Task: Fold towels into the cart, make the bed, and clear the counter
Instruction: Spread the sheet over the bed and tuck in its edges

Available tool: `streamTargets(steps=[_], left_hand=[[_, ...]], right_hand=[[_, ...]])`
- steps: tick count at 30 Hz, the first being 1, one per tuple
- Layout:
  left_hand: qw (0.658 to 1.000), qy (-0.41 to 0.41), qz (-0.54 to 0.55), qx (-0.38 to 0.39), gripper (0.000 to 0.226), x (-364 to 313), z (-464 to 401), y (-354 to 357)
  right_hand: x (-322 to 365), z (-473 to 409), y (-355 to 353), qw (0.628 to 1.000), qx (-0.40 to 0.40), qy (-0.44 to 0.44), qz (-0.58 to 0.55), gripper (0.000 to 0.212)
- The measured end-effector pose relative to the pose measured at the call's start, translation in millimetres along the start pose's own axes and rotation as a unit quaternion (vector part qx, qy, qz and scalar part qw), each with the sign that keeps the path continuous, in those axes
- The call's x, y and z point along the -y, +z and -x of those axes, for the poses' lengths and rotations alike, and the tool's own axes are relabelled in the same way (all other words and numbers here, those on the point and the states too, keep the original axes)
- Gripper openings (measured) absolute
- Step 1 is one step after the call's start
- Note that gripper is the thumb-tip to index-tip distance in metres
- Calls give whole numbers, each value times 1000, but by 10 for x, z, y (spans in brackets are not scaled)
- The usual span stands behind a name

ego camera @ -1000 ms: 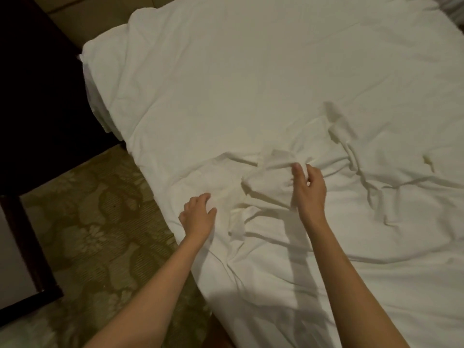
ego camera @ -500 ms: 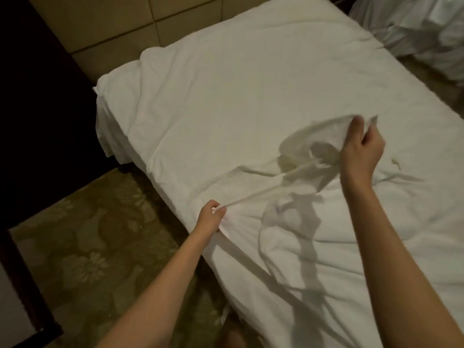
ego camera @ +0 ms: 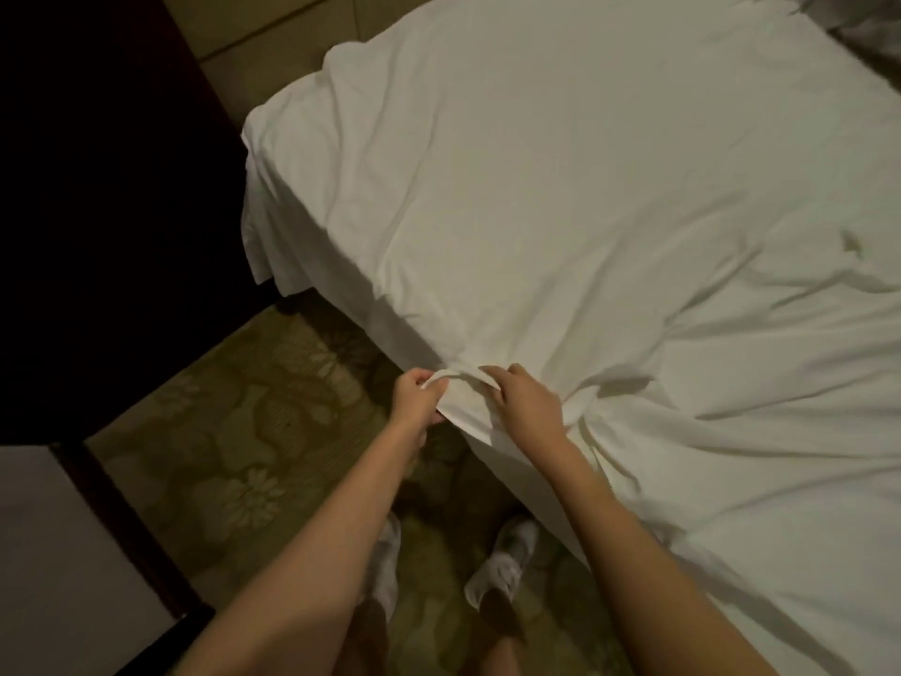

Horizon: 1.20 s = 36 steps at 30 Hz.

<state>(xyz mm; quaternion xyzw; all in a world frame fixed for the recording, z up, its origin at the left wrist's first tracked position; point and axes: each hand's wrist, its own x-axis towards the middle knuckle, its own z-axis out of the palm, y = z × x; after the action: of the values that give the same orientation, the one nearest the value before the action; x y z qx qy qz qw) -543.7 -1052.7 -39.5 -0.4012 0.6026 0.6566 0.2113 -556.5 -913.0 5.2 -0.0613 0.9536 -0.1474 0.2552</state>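
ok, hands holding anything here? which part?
Both grip the white sheet at its near edge, at the side of the bed: left hand and right hand close together on the same gathered edge.

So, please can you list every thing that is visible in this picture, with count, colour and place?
sheet: one, white, spread over the bed, wrinkled at right, edge gathered at the near side
carpet: one, olive with flower pattern, floor left of the bed
dark furniture: one, near black, at left
wall panels: beige, top left
shoes: two, white, on the carpet
left hand: one, grips the sheet edge
right hand: one, grips the sheet edge beside it
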Motion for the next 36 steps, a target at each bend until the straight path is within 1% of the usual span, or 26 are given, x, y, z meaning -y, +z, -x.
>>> streamTargets(steps=[2,5,7,8,10,12,14,15,16,18,19,21,22,23,24,25,28,31,32,34,36], left_hand=[[1000,-1,7,-10,3,-45,-79,-142],[1000,-2,15,-11,4,-128,-195,-285],[1000,-16,21,-12,10,-132,-261,-279],[999,-30,34,-15,14,-125,-269,-261],[996,-52,70,-7,22,-124,-225,-219],[992,-67,102,41,35,-118,-183,-183],[993,-49,72,75,43,-115,-143,-134],[997,-24,34,70,40,-100,-137,-95],[999,5,0,52,38,-74,-137,-45],[997,60,-56,12,46,12,-168,80],[993,85,-82,-11,47,57,-168,143],[984,123,-92,-88,40,140,-177,199],[982,124,-67,-129,39,173,-210,191],[981,106,-26,-162,40,202,-244,179],[981,74,19,-179,42,235,-274,172],[981,38,63,-180,46,270,-279,190],[974,-36,167,-147,63,470,-134,388],[969,-91,205,-107,70,780,223,690],[970,-98,199,-100,68,902,335,789],[983,-89,149,-66,50,1132,530,993],[994,-69,79,12,30,1345,699,1213]], right_hand=[[15,45,153,999,-30,2,-18,38],[119,40,172,993,-115,-14,-36,36],[140,48,177,988,-144,-27,-46,35],[131,51,196,990,-136,-32,-34,36],[88,51,304,995,-87,-45,0,39],[47,64,464,996,-51,-66,11,40],[8,83,608,996,-48,-79,6,40],[-12,96,654,995,-51,-81,-1,39],[-44,121,687,995,-53,-85,-12,39],[-157,213,709,994,-53,-92,-36,40],[-250,297,710,993,-58,-92,-46,42],[-494,518,733,991,-98,-73,-58,47],[-626,645,741,989,-124,-48,-66,47],[-766,777,750,987,-144,-20,-72,45],[-900,913,754,985,-157,8,-73,43],[-1029,1037,761,983,-164,30,-76,40],[-1345,1352,816,980,-170,72,-73,35],[-1640,1604,897,975,-178,113,-76,32],[-1753,1687,926,973,-182,123,-75,31],[-2002,1847,985,970,-182,143,-76,32],[-2270,2004,1040,966,-184,165,-78,35]])
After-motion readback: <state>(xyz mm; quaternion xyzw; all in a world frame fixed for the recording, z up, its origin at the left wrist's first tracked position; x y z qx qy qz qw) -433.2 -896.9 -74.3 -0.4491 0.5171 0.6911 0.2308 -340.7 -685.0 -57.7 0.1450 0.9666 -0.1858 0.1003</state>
